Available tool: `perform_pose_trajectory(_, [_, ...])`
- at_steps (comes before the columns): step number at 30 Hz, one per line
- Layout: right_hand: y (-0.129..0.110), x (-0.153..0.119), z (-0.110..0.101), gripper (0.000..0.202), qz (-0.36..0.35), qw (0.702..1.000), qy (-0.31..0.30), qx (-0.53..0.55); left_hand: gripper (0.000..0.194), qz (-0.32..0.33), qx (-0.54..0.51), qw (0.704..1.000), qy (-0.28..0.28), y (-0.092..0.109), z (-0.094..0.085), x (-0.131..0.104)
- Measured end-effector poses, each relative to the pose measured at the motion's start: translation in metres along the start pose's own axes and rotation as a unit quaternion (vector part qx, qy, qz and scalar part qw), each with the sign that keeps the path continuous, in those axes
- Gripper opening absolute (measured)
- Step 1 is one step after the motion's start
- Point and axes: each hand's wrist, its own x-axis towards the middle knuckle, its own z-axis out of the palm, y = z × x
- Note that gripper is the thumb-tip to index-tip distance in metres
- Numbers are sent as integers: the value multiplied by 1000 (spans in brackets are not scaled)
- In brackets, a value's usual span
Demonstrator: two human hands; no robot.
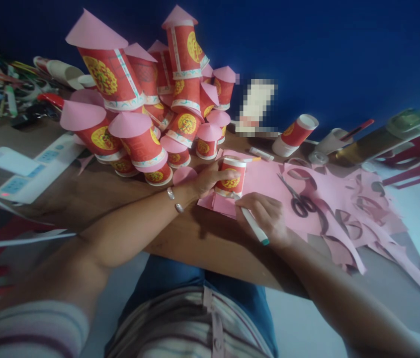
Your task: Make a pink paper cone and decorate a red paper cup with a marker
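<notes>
My left hand [211,178] is wrapped round a red paper cup [231,185] with a yellow emblem and a white rim, held over the pink paper near the table's front edge. In my right hand [264,215] is a white marker with a green end [254,226]; its upper end meets the lower edge of the cup. The exact contact of the tip is too small to tell. Pink paper sheets [265,179] lie beneath and to the right of the cup. Scissors with dark handles [301,203] rest on the pink paper, right of my right hand.
Many red cups with pink cone tops [137,134] are stacked behind and left of my hands. A white power strip [38,169] lies at the left. Stacked cups [295,135] stand at the back right. Pink paper scraps [366,219] spread over the right side.
</notes>
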Motion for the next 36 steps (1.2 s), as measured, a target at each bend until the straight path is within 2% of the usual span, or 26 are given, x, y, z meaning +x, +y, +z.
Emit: perform_pose_trajectory(36, [-2, -1, 1, 18, -6, 1000, -1, -5, 51, -6, 8, 1000, 8, -2, -2, 1])
